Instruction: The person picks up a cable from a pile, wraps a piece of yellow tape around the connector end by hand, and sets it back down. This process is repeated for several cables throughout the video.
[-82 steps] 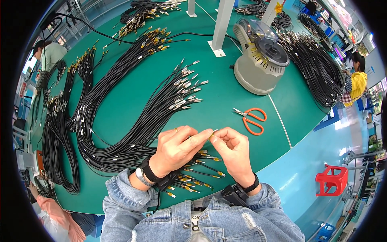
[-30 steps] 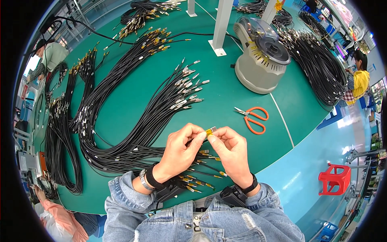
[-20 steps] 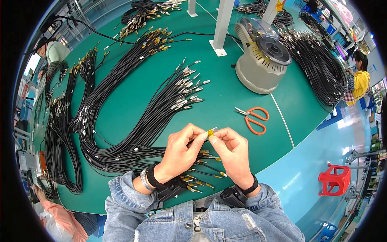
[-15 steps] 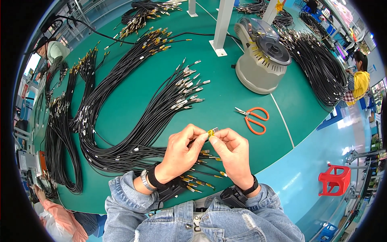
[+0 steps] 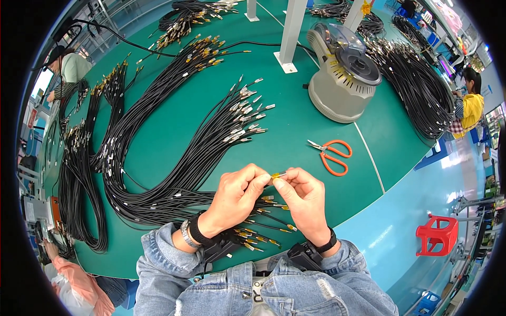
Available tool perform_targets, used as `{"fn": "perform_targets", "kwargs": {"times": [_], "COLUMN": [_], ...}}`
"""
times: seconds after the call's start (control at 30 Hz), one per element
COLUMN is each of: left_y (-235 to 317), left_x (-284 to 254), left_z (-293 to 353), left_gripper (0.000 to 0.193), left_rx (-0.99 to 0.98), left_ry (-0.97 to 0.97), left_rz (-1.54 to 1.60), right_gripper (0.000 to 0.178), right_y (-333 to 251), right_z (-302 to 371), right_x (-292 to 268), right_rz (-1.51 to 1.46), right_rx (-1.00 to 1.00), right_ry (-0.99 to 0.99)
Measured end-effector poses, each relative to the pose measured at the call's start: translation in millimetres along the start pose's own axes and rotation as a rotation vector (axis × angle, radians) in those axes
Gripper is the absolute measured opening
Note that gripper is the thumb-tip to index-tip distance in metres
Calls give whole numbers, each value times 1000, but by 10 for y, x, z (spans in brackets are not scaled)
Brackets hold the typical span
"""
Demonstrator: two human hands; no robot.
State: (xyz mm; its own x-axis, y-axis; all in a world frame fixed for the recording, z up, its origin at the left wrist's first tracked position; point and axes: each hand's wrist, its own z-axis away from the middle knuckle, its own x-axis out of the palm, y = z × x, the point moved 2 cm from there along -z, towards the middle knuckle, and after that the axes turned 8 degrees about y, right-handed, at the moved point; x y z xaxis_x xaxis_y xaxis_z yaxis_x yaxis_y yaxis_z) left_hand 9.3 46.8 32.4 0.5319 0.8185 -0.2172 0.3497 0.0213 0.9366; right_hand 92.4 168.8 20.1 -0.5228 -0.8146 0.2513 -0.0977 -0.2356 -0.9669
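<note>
Pinching small yellow-banded connector (image 5: pixel 276 175) with left hand (image 5: pixel 237 196) and right hand (image 5: pixel 303 201), thumbs against fingers, we hold it above near side of green table (image 5: pixel 295 131); our fingertips hide part of it. Black cable bundle (image 5: pixel 185 167) sweeps across left, silver ends fanning toward far side. Yellow-banded cable ends (image 5: pixel 252 236) spread near our left wrist. Orange-handled scissors (image 5: pixel 322 149) lie to right, gray machine (image 5: pixel 337 95) standing farther beyond.

The yellow-taped connector (image 5: pixel 278 175) has turned edge-on between the fingers (image 5: pixel 285 187).
</note>
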Motion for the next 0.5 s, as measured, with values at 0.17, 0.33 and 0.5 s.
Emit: {"fn": "perform_targets", "kwargs": {"times": [0.17, 0.33, 0.5], "left_y": [34, 19, 17], "left_x": [5, 13, 14], "left_z": [-2, 8, 15], "left_gripper": [17, 17, 20], "left_rx": [22, 149, 145], "left_ry": [-8, 28, 21], "left_rz": [-40, -168, -150], "right_gripper": [11, 9, 9], "right_y": [-8, -35, -45], "right_z": [-5, 9, -25], "right_x": [-6, 3, 18], "right_rz": [33, 96, 145], "right_rx": [-48, -8, -21], "right_ry": [-2, 29, -6]}}
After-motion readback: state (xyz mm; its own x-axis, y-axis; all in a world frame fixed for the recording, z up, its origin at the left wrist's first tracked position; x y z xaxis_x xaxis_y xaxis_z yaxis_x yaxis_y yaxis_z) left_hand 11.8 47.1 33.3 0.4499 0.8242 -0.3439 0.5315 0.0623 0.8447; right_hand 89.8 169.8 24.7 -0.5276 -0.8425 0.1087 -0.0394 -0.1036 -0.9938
